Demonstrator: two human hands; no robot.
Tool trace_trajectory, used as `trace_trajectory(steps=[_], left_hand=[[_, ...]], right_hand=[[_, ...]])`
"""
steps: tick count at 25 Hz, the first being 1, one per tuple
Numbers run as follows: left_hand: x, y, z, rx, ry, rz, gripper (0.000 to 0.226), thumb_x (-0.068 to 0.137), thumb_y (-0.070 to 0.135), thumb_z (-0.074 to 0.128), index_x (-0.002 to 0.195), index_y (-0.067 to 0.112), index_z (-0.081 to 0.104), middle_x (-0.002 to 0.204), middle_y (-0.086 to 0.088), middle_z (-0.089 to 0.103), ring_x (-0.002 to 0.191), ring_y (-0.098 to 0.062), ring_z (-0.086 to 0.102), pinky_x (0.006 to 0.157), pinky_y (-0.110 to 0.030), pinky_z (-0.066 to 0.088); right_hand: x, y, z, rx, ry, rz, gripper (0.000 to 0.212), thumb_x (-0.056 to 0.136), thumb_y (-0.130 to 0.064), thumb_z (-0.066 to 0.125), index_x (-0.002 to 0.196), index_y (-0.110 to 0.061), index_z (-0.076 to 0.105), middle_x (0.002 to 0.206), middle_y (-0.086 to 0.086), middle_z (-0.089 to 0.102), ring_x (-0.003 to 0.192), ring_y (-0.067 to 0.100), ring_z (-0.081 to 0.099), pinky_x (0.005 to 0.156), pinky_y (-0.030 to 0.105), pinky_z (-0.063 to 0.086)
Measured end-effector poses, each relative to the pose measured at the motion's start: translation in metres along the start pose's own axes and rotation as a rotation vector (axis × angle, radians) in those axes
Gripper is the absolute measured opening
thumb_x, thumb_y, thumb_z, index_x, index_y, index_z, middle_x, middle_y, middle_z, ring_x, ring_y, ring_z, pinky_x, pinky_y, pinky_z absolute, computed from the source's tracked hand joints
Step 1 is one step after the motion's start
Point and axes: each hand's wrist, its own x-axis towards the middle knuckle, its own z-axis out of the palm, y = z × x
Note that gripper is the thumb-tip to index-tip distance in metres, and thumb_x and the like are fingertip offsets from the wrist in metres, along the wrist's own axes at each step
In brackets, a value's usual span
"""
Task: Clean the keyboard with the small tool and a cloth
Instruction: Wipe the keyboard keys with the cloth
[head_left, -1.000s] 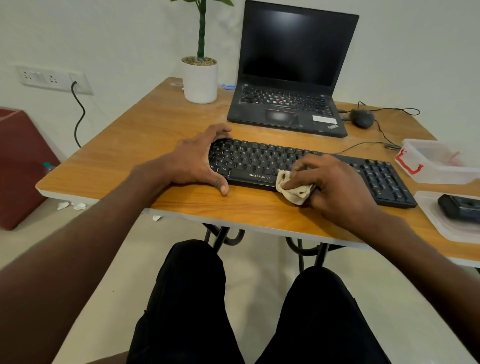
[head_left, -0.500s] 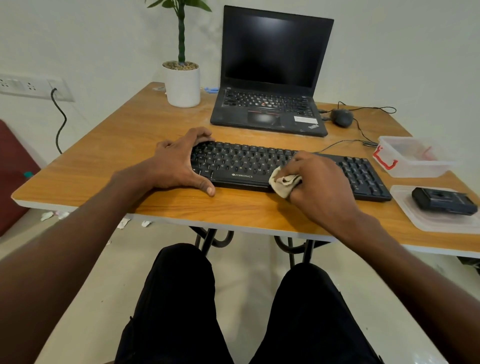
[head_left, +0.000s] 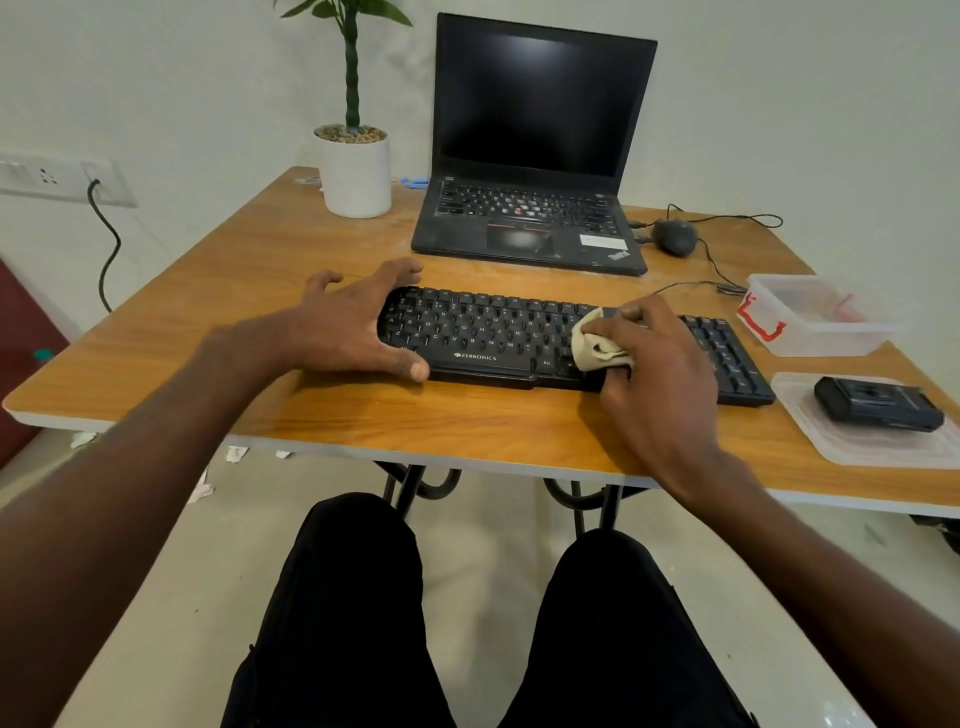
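Seen from a head-worn camera at a wooden surface: wiping under way on a black full-size plastic keyboard lying flat across the middle of it, in front of an open black laptop. Right hand clamped on a crumpled beige cloth, thumb and fingers curled round the wad, and pressed onto the keys right of the centre; half a second before, held at the keyboard's near edge just right of the brand label, so carried up from the rim onto the key rows and a little toward the number pad. Left hand spread and apart over the keyboard's left end, thumb down against the near edge and fingertips by the far corner, gripping nothing; earlier laid flatter and closer round that end, now with fingers lifted and splayed, yet apparently bracing the board against the strokes. Judged from this: front edge done or set aside, cloth pass begun on the middle keys, right-hand block not yet reached. Small tool not identified with certainty; possibly the dark boxy object resting on a clear plastic lid at far right, untouched. Also present: clear plastic box with red clips, dark corded mouse, white potted plant.
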Motion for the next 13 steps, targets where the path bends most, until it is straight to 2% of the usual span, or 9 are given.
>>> trace_trajectory(steps=[4, 7, 9, 12, 13], left_hand=[[0.007, 0.047, 0.028, 0.175, 0.144, 0.090, 0.131, 0.059, 0.108, 0.046, 0.163, 0.037, 0.009, 0.169, -0.001, 0.034, 0.153, -0.025, 0.036, 0.129, -0.055, 0.008], [0.009, 0.058, 0.053, 0.322, 0.256, 0.134, 0.125, 0.067, 0.109, 0.036, 0.161, 0.027, 0.024, 0.163, 0.001, 0.042, 0.146, -0.020, 0.044, 0.127, -0.053, 0.021], [0.009, 0.054, 0.054, 0.318, 0.291, 0.109, 0.125, 0.066, 0.110, 0.035, 0.157, 0.026, 0.031, 0.159, 0.002, 0.047, 0.142, -0.019, 0.048, 0.126, -0.050, 0.024], [0.009, 0.054, 0.054, 0.328, 0.311, 0.143, 0.116, 0.069, 0.109, 0.035, 0.153, 0.029, 0.037, 0.159, 0.006, 0.046, 0.142, -0.017, 0.047, 0.125, -0.050, 0.025], [0.009, 0.054, 0.055, 0.334, 0.317, 0.153, 0.114, 0.070, 0.108, 0.034, 0.152, 0.029, 0.038, 0.160, 0.007, 0.045, 0.143, -0.017, 0.046, 0.125, -0.050, 0.025]], right_hand=[[-0.003, -0.013, 0.010, -0.100, -0.106, -0.186, 0.038, 0.080, -0.001, 0.068, 0.115, -0.016, 0.075, 0.120, 0.000, 0.059, 0.102, 0.024, 0.049, 0.060, 0.030, 0.040], [-0.008, -0.006, 0.002, -0.064, -0.132, -0.274, 0.029, 0.078, -0.007, 0.067, 0.104, -0.016, 0.078, 0.112, -0.001, 0.061, 0.095, 0.019, 0.049, 0.059, 0.026, 0.036], [-0.012, -0.001, -0.001, -0.032, -0.113, -0.250, 0.027, 0.079, -0.010, 0.065, 0.102, -0.016, 0.077, 0.110, -0.002, 0.061, 0.095, 0.018, 0.051, 0.061, 0.029, 0.042], [-0.006, -0.004, 0.006, -0.037, -0.020, -0.086, 0.038, 0.082, -0.007, 0.063, 0.117, -0.018, 0.073, 0.121, 0.000, 0.058, 0.105, 0.021, 0.050, 0.068, 0.028, 0.042], [-0.003, -0.010, 0.011, -0.043, -0.027, -0.082, 0.041, 0.083, -0.006, 0.064, 0.121, -0.019, 0.072, 0.124, 0.000, 0.058, 0.107, 0.021, 0.049, 0.071, 0.028, 0.042]])
